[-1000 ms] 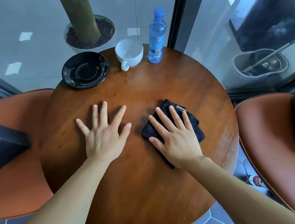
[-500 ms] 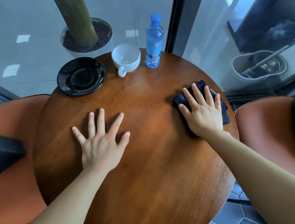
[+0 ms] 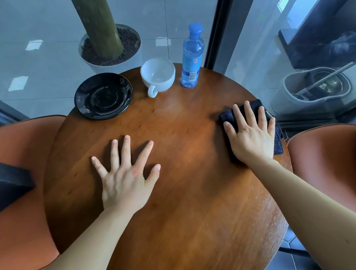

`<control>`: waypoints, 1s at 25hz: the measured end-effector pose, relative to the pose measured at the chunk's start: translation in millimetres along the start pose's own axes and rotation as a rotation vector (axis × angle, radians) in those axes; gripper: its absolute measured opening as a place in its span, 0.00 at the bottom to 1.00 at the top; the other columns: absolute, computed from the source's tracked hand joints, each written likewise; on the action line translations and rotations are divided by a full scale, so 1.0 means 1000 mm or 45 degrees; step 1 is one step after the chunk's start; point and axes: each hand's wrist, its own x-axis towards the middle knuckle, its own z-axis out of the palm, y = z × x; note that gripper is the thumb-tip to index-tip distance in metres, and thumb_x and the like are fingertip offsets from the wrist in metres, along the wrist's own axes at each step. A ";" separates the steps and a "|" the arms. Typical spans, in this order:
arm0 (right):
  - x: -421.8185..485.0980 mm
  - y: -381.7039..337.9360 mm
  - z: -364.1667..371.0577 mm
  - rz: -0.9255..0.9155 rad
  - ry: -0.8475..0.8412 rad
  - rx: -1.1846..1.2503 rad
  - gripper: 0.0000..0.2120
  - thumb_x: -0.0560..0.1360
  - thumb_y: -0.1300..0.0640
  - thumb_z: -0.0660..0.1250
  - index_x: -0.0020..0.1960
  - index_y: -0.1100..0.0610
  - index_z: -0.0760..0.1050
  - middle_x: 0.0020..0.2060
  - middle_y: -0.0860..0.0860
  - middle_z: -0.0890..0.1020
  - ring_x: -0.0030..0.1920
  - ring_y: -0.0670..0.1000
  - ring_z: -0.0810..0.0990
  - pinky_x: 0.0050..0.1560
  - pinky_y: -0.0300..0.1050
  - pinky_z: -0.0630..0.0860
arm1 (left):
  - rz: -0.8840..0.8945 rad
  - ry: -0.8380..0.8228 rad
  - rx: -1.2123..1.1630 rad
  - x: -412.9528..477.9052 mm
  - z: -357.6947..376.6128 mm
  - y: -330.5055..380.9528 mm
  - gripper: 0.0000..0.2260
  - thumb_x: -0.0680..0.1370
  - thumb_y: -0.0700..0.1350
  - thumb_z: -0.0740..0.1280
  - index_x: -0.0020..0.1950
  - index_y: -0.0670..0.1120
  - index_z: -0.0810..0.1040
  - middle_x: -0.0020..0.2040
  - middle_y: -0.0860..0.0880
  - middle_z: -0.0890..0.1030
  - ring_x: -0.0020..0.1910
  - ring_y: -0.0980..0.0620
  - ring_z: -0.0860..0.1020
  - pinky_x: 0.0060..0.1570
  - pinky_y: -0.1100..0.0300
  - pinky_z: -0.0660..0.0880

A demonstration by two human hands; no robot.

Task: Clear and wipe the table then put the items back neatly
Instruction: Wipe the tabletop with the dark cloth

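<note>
No wording is legible; the water bottle (image 3: 191, 55) bears a blue label (image 3: 189, 66) with a small red emblem and a white patch of print, both too small to read

Left grip (image 3: 123, 181) flat, fingers splayed wide; right grip (image 3: 252, 137) palm-down, fingers straight, seemingly pressing down

Left hand (image 3: 124, 177) lies flat, fingers spread, at centre frame on the worktop (image 3: 178, 209); right hand (image 3: 251, 135) presses a dark cloth (image 3: 277, 139) at right edge; saucer (image 3: 103, 96), cup (image 3: 158, 76), bottle (image 3: 191, 58) stand along top.
</note>
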 end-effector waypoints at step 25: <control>-0.060 -0.065 -0.033 -0.467 -0.119 0.005 0.32 0.81 0.34 0.49 0.82 0.45 0.49 0.82 0.47 0.51 0.81 0.57 0.46 0.79 0.62 0.42 | -0.080 0.138 -0.122 -0.032 -0.040 -0.041 0.34 0.79 0.59 0.65 0.81 0.49 0.58 0.80 0.37 0.61 0.78 0.34 0.61 0.72 0.28 0.63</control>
